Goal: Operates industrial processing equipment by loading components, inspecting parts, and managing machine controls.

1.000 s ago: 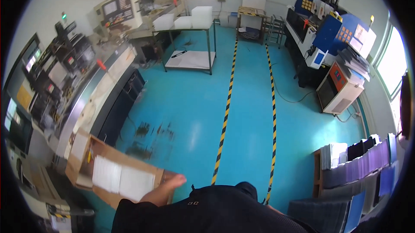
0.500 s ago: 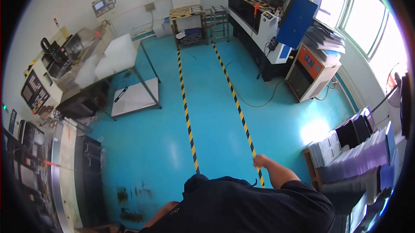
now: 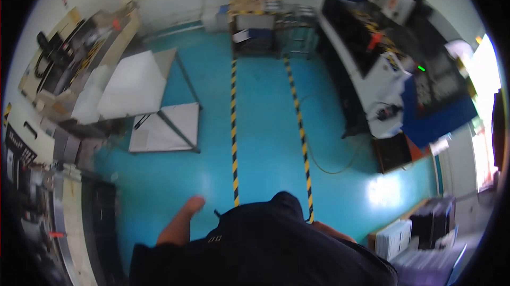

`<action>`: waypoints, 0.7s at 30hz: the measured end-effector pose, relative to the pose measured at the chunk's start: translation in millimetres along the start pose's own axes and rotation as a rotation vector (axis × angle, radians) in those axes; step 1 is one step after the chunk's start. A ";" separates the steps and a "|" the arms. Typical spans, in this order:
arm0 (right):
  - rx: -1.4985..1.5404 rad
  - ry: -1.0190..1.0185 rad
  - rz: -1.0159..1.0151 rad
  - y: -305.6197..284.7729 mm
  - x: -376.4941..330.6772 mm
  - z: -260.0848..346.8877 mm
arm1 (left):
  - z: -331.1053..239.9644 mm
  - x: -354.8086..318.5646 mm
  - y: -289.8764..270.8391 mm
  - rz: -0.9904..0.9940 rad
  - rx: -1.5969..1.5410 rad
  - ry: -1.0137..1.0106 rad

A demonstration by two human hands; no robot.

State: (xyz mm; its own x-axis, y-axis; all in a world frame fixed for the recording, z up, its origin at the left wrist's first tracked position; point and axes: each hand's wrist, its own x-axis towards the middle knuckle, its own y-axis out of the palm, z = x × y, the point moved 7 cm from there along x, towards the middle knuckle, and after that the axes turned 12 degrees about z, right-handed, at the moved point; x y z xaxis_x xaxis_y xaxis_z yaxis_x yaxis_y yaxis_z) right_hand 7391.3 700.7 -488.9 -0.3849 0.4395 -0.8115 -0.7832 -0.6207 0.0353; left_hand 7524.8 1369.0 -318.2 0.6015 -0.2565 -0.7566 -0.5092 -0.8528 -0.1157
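Observation:
My left hand [image 3: 195,203] swings forward over the blue floor [image 3: 212,180], to the left of the striped lines. Nothing shows in it; motion blur hides how its fingers are held. Of my right arm only a strip of forearm [image 3: 334,231] appears beside my dark shirt [image 3: 265,238], and the hand itself is hidden. Neither arm touches any of the equipment around me.
Two black-and-yellow floor lines [image 3: 234,142] run ahead to a wooden table [image 3: 255,4]. A metal-framed table [image 3: 164,118] with white blocks [image 3: 133,84] stands left. Machinery [image 3: 345,57] lines the right, with a hose [image 3: 329,172] on the floor and stacked sheets [image 3: 393,238] nearby.
The table and machines appear closer, and the view has turned slightly. My left hand has swung out forward, while my right hand has swung back out of sight.

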 end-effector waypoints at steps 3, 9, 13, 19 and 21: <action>0.328 -0.100 -0.144 -104.5 -4.8 -32.0 | -146.6 67.1 -125.0 -0.194 -0.004 0.221; 1.106 -0.048 -0.402 -326.5 -170.1 -171.3 | -254.9 202.8 -216.3 -0.329 -0.319 -0.008; 1.365 0.144 -0.635 -607.6 -325.8 -251.6 | -279.4 257.0 -217.9 0.063 0.284 -0.227; 1.194 0.064 -1.016 -1024.5 -512.1 -293.1 | -318.5 341.1 -318.7 -0.045 -0.282 -0.354; 1.016 0.085 -1.098 -1142.7 -526.6 -274.4 | -338.3 375.2 -372.0 -0.063 -0.371 -0.318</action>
State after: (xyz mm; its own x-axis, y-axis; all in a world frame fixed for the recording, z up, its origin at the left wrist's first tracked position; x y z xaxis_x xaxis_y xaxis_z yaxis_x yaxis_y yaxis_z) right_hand 8623.0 1000.3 -262.0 0.6051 0.3153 -0.7311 -0.6656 0.7041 -0.2473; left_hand 8148.1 1436.1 -341.3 0.3769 -0.0967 -0.9212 -0.1892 -0.9816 0.0257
